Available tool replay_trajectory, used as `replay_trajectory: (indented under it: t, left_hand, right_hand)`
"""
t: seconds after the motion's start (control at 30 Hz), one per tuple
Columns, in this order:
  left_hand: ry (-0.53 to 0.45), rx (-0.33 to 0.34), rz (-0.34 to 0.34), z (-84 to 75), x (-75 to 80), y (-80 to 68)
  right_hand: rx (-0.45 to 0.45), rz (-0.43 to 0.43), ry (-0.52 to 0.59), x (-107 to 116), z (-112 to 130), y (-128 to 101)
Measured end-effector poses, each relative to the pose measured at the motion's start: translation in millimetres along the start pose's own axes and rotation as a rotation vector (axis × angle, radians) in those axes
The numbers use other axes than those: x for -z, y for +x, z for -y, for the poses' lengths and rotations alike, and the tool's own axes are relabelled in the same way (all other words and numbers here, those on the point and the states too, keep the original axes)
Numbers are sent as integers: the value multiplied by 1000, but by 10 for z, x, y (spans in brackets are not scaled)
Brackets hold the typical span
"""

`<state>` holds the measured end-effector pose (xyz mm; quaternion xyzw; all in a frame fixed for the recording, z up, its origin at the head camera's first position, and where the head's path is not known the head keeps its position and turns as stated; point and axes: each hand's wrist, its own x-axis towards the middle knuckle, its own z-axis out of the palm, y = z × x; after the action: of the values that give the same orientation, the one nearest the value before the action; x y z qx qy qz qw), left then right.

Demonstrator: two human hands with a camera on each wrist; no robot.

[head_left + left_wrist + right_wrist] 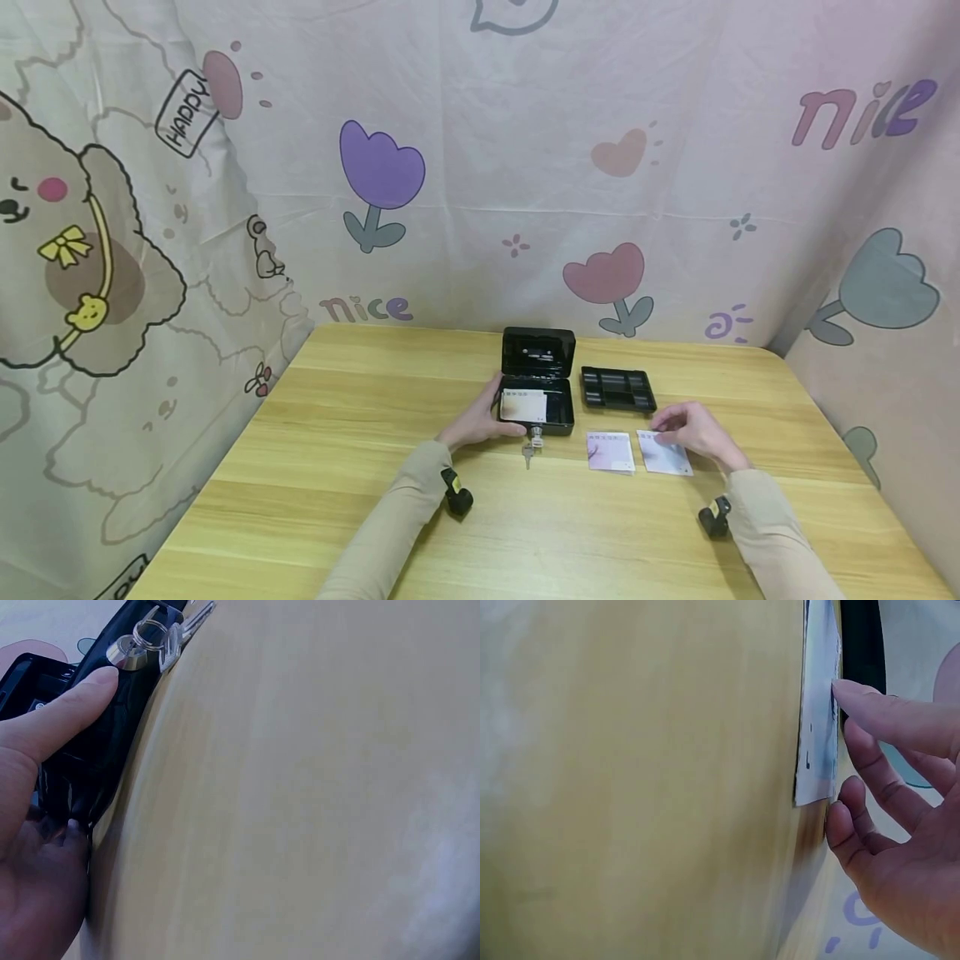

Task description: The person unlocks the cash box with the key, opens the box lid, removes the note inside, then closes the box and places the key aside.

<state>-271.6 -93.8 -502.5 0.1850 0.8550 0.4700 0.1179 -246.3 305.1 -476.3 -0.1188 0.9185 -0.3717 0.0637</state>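
Note:
A black cash box (557, 427) stands on the table with its lid (538, 354) raised. Inside, on its left, lies a pale printed card (522, 406). My left hand (480, 418) grips the box at its left front corner, the thumb (94, 694) along the front by the lock (127, 654). Keys (528, 454) hang from that lock on a ring. To the right, my right hand (693, 435) pinches the far edge of a bluish-white card (666, 458), thumb on top and fingers curled behind. Beside it lies a pinkish card stack (609, 452).
A black compartment tray (618, 390) sits right of the box, behind the cards. The wooden table (360, 500) ends at a printed fabric backdrop (465, 167). Each sleeve carries a small black wrist camera, the left one (457, 496) and the right one (715, 517).

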Motion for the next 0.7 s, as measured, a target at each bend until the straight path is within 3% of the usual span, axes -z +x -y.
replay_trajectory:
  t: [0.5, 0.7]
  left_hand:
    - [-7, 0, -1, 3, -5, 0]
    - [-19, 1, 2, 3, 1, -1]
  right_hand:
    - [-68, -63, 42, 66, 112, -41]
    - [-13, -79, 73, 90, 242, -25]
